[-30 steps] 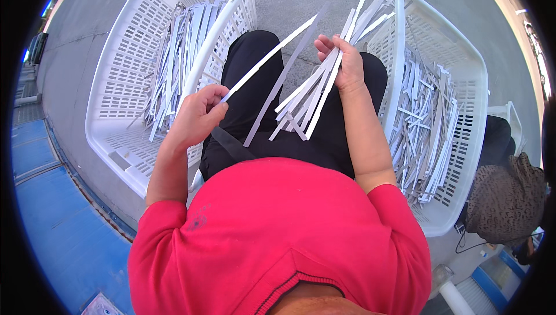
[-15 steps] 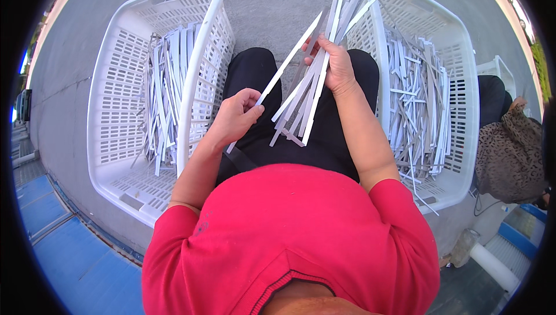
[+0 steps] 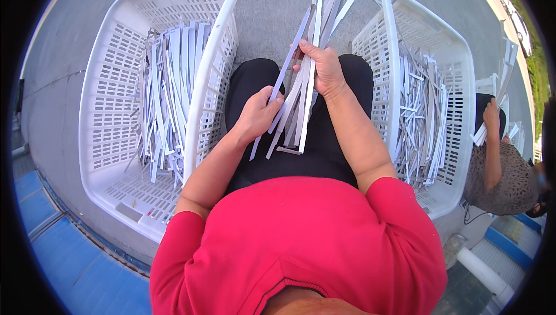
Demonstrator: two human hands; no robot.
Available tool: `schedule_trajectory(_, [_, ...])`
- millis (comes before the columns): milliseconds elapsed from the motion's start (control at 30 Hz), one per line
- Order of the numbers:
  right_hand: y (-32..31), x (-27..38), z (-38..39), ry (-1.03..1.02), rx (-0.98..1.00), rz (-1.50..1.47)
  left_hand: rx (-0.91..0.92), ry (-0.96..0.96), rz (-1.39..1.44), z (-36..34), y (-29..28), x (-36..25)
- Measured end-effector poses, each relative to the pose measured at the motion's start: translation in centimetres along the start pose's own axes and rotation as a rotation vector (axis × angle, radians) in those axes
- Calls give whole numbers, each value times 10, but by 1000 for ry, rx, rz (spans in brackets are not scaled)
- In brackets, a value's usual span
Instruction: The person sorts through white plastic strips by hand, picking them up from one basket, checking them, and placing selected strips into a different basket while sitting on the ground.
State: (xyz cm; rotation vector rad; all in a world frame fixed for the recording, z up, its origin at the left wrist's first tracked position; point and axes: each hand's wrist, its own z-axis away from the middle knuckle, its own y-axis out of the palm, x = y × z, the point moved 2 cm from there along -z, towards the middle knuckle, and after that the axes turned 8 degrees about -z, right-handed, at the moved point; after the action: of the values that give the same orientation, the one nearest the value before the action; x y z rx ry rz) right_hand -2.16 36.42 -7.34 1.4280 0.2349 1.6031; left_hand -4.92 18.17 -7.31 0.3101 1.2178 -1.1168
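Note:
My right hand (image 3: 325, 67) grips a bundle of long white strips (image 3: 324, 2) that fans out upward over my lap. My left hand (image 3: 258, 112) pinches a single white strip (image 3: 288, 63) near its lower end, right beside the bundle. On my left stands a white slotted plastic basket (image 3: 110, 66) with several strips lying lengthwise inside. A second white basket (image 3: 449, 54) on my right holds a jumbled pile of the same strips.
Grey pavement (image 3: 272, 2) lies under and between the baskets. A blue floor area (image 3: 69, 263) runs along the lower left. At the right edge another person's hand (image 3: 491, 115) holds several white strips; a white pipe (image 3: 486, 271) lies below.
My left hand with its single strip has moved in toward the bundle; the strip now stands nearly parallel to it. The bundle has turned more upright and the view has shifted.

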Motion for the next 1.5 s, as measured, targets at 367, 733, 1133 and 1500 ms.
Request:
schedule_trajectory(367, [14,-12,-25,128,70,145,20,-64,360,-19,-8,12])
schedule_trajectory(733, [-7,-17,-35,42,-76,-23,-103,-55,47,-15,-6,8])
schedule_trajectory(1133, [-34,24,-26,71,122,-263,-380,327,-943,1,-79,-41])
schedule_trajectory(1500, [-15,31,-11,212,500,244,-286,710,-1669,18,-249,-74])
